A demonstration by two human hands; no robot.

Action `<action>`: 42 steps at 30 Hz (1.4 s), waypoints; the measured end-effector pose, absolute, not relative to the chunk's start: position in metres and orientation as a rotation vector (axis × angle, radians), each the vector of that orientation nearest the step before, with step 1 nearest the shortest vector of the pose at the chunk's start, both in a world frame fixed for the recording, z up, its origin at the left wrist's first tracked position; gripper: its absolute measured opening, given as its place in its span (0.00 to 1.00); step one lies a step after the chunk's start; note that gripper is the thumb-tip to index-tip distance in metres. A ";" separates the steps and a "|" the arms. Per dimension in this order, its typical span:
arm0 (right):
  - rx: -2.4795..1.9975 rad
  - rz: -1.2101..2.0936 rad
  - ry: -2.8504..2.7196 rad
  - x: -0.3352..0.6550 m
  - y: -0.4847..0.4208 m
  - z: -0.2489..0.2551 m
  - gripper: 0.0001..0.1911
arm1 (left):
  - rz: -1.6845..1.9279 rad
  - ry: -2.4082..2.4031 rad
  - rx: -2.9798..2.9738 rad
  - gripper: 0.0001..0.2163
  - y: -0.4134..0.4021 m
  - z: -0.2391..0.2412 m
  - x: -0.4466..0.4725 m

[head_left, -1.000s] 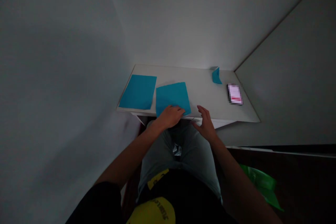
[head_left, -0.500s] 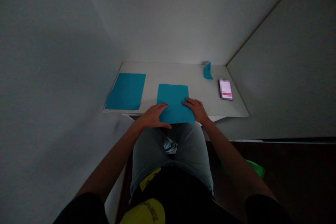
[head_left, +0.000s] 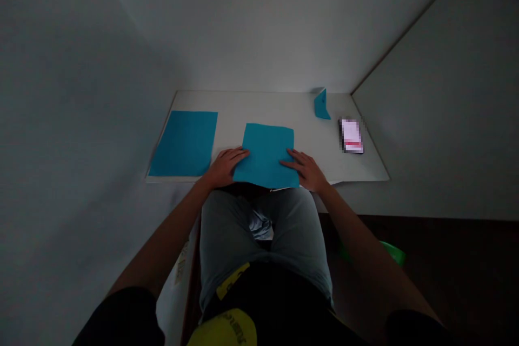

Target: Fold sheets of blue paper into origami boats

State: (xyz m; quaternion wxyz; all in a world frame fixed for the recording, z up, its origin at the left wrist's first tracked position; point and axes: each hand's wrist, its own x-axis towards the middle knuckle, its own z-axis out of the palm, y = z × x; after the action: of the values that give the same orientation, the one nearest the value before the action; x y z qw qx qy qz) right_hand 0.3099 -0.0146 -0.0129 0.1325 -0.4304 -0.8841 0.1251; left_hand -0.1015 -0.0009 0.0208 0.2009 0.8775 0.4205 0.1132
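Observation:
A blue paper sheet (head_left: 266,152) lies at the near edge of a small white table (head_left: 259,108), slightly overhanging it. My left hand (head_left: 224,166) holds the sheet's near left edge, fingers curled at its border. On the near right side, my right hand (head_left: 307,169) rests with its fingers lying on the paper. A second blue sheet (head_left: 184,142) lies flat to the left, apart from both hands.
A small folded blue paper piece (head_left: 321,105) stands at the table's back right. A phone with a lit screen (head_left: 351,135) lies at the right edge. Walls close in on the left, back and right. A green object (head_left: 389,253) sits on the dark floor at right.
Both hands have come onto the middle sheet, the right moving in from the table edge. The sheet has been squared up and pulled toward me. The camera shifted slightly.

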 end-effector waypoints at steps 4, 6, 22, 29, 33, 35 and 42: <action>-1.227 0.440 -2.425 0.309 -0.012 -0.009 0.26 | 0.402 1.251 2.380 0.26 0.002 0.016 -0.094; -1.248 0.494 -2.312 0.307 -0.010 -0.006 0.32 | 0.469 1.329 2.337 0.16 0.001 0.013 -0.088; -1.487 0.440 -1.736 0.279 -0.003 -0.014 0.41 | 0.803 1.766 2.130 0.06 -0.004 0.001 -0.068; -1.371 0.285 -2.281 0.247 -0.017 0.002 0.27 | 0.760 1.897 2.176 0.15 -0.009 0.007 -0.069; -1.252 0.338 -2.463 0.219 -0.012 0.007 0.29 | 0.619 1.836 2.267 0.26 -0.011 0.012 -0.068; -1.241 0.357 -2.496 0.204 -0.006 0.010 0.30 | 0.521 1.806 2.313 0.25 -0.011 0.014 -0.067; -1.385 0.400 -2.510 0.169 0.018 0.007 0.32 | 0.385 1.804 2.376 0.23 -0.012 0.015 -0.067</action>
State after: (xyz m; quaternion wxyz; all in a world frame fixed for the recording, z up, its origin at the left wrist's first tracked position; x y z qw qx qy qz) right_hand 0.1693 0.0175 0.0067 0.1232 -0.4750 -0.8605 0.1372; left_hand -0.0669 -0.0122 0.0147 0.0667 0.7881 0.5984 0.1276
